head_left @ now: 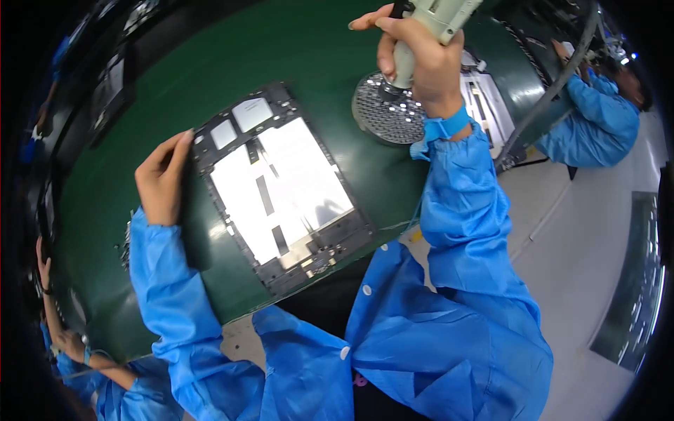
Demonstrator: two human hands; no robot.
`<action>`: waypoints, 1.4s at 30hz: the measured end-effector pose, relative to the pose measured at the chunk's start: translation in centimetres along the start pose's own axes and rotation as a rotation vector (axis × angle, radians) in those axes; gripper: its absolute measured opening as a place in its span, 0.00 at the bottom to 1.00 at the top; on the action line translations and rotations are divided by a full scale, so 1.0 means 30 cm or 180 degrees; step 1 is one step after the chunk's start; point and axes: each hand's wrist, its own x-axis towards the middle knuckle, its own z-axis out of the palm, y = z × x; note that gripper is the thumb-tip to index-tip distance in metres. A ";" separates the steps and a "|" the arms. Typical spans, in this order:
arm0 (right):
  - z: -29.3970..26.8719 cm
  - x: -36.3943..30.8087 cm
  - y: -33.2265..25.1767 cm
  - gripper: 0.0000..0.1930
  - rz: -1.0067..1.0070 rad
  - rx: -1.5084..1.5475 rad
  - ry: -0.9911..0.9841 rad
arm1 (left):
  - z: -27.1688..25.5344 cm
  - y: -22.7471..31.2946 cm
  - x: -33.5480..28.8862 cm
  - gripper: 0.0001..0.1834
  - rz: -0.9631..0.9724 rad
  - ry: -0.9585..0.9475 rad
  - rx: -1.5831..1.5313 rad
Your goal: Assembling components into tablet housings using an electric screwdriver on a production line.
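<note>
An opened tablet (263, 189), with a dark frame and bright silvery panels, lies at an angle on the green bench. The closed fingertips of my left hand (163, 179) hold its far left corner. My right hand (432, 67) is wrapped round a pale power screwdriver (439, 21), index finger stretched along the far side. The tool's dark nose points down at a round dish (372, 116) with a grid of shiny pockets. Whether its tip touches the dish is hard to see. Around my right wrist is a blue strap (446, 128).
Another opened tablet (484, 105) lies right of the dish, partly behind my right arm. A grey cable (554, 91) hangs across the right side. Small metal parts (126, 245) sit beside my left sleeve. Co-workers in blue sleeves (597, 123) are at the right and lower left.
</note>
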 end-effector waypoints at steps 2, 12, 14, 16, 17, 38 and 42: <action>-0.060 0.001 0.021 0.07 -0.0181 -0.0169 -0.0067 | 0.000 0.000 -0.006 0.13 0.0037 -0.0085 -0.0055; -0.074 -0.025 0.059 0.06 -0.0564 -0.0056 -0.0179 | 0.003 -0.003 -0.014 0.13 0.0017 -0.0273 -0.0292; -0.043 -0.031 0.034 0.08 -0.0183 -0.0126 -0.0036 | -0.005 0.001 -0.024 0.14 -0.0008 -0.0167 -0.0150; -0.044 -0.031 0.035 0.08 -0.0110 -0.0164 -0.0039 | -0.005 -0.005 -0.024 0.14 -0.0010 -0.0180 -0.0200; -0.047 -0.029 0.041 0.08 -0.0148 -0.0119 -0.0005 | -0.003 -0.003 -0.021 0.15 0.0014 -0.0210 -0.0138; -0.039 -0.032 0.042 0.07 -0.0161 -0.0282 0.0020 | -0.012 -0.005 -0.012 0.14 0.0116 -0.0194 0.0185; -0.024 -0.037 0.034 0.08 -0.0056 -0.0503 0.0069 | -0.015 -0.008 -0.008 0.14 0.0091 -0.0258 0.0079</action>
